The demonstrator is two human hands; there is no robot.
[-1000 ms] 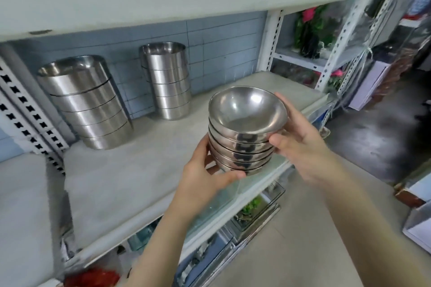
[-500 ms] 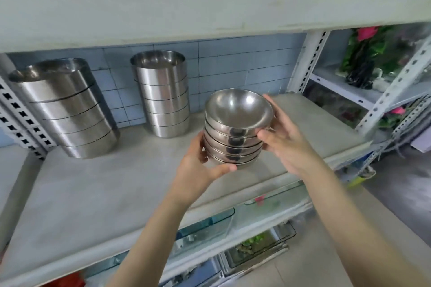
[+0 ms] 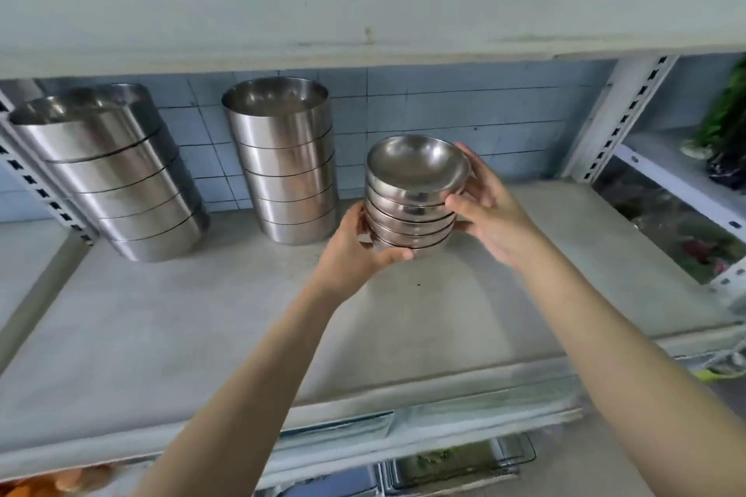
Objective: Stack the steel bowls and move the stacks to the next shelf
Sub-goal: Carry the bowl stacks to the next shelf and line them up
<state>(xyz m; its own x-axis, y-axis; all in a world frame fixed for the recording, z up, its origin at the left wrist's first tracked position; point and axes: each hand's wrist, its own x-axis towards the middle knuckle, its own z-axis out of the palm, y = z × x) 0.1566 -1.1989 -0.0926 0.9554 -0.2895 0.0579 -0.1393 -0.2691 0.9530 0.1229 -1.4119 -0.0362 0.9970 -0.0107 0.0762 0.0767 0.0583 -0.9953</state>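
Note:
I hold a stack of several small steel bowls (image 3: pixel 415 194) between both hands, just above the grey shelf (image 3: pixel 202 335), to the right of the two stacks standing there. My left hand (image 3: pixel 355 250) grips the stack's lower left side and underside. My right hand (image 3: pixel 488 210) clasps its right side. A stack of wide steel bowls (image 3: pixel 117 178) leans at the back left of the shelf. A second, upright stack of straight-walled steel bowls (image 3: pixel 286 165) stands beside it near the tiled wall.
An upper shelf board (image 3: pixel 363 0) hangs low over the bowls. White slotted uprights (image 3: pixel 617 117) bound the shelf on the right, and another (image 3: pixel 36 186) on the left. The neighbouring right shelf (image 3: pixel 686 178) holds plants. Glass tanks (image 3: pixel 444 460) sit below.
Both hands have carried the small-bowl stack forward and deeper over the shelf, closer to the upright stack. My view has moved nearer and turned left toward the shelf.

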